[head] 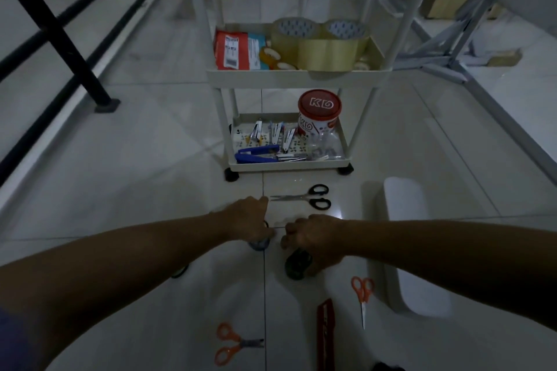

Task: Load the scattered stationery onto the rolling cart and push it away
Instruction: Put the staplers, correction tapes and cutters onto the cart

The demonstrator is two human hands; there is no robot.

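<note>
A white rolling cart (298,75) stands on the tiled floor ahead. Its middle shelf holds clear tape rolls (319,39) and card packets; its bottom shelf holds a blue stapler (256,153), several clips and a red-lidded tin (319,117). Black-handled scissors (304,197) lie just in front of the cart. My left hand (251,220) grips a small bluish tape roll (258,244) on the floor. My right hand (313,239) grips a dark tape roll (297,263). Two orange scissors (232,343) (363,295) and a red flat pack (325,337) lie nearer to me.
A white stool (407,235) lies to the right of my right arm. Black rails (60,30) run along the left. Grey metal frames (458,39) lean at the right. A dark ring (180,271) peeks out beside my left forearm.
</note>
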